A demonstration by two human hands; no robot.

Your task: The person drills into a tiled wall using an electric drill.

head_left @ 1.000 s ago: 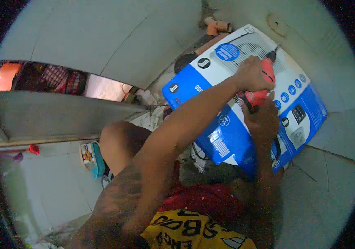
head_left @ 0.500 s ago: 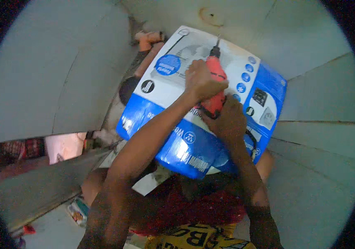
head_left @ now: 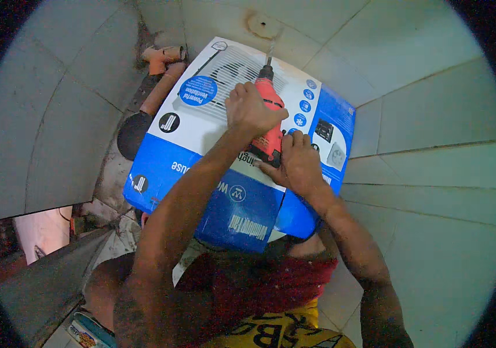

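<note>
A large blue-and-white cardboard box (head_left: pixel 197 168) with a fan pictured on it lies tilted in front of me at the wall. Over it is a red drill (head_left: pixel 266 90), its long bit pointing up toward a small stained hole (head_left: pixel 263 24) in the tiled wall; whether the tip touches the tile I cannot tell. My left hand (head_left: pixel 248 113) is wrapped over the drill's body. My right hand (head_left: pixel 299 162) grips the drill's rear end, fingers bent beside it.
Orange pipe fittings (head_left: pixel 162 58) and a dark round object (head_left: pixel 134 135) sit in the left corner. Grey tiled walls (head_left: pixel 433 116) close in on both sides. A low opening at the left shows a white object (head_left: pixel 43 232); a small tub (head_left: pixel 86 332) lies at lower left.
The view has swung right, so the box, drill and both hands sit further left. The drill now points more nearly straight up toward the hole, with both hands still on it.
</note>
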